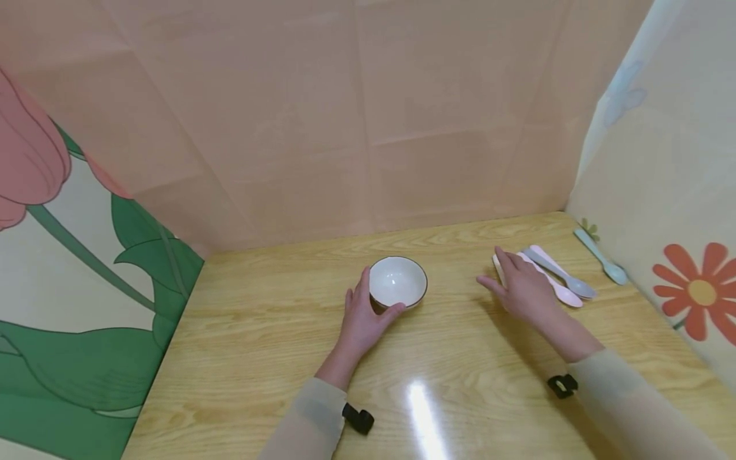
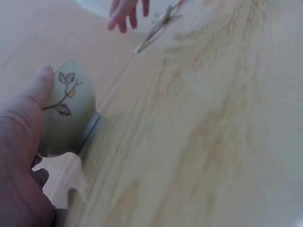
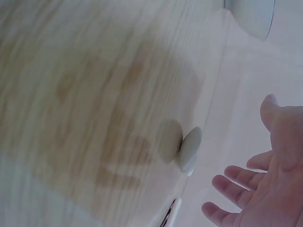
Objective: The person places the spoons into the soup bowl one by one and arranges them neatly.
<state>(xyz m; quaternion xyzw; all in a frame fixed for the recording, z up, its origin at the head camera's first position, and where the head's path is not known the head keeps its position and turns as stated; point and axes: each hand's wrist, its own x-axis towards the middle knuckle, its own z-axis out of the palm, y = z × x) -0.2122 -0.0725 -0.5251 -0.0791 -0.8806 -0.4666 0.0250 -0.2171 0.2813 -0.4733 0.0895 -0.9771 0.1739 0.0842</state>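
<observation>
My left hand point(image 1: 363, 322) grips a small white bowl point(image 1: 397, 280) with a dark rim from its left and near side, thumb and fingers spread round the wall. In the left wrist view the thumb lies against the bowl point(image 2: 71, 111), whose outside carries a painted branch with leaves. My right hand point(image 1: 520, 287) is held over a group of spoons, its fingers straight and the thumb out to the side. Beneath and beside it lie a pink spoon point(image 1: 568, 297) and a grey spoon point(image 1: 581, 287). In the right wrist view a pale spoon end point(image 3: 191, 145) shows apart from the fingers.
A blue-green spoon point(image 1: 614, 273) lies separately by the table's right edge. The wooden table point(image 1: 259, 332) meets a pinkish cloth backdrop point(image 1: 287, 160) at the back. Printed flower sheets stand along the left and right sides.
</observation>
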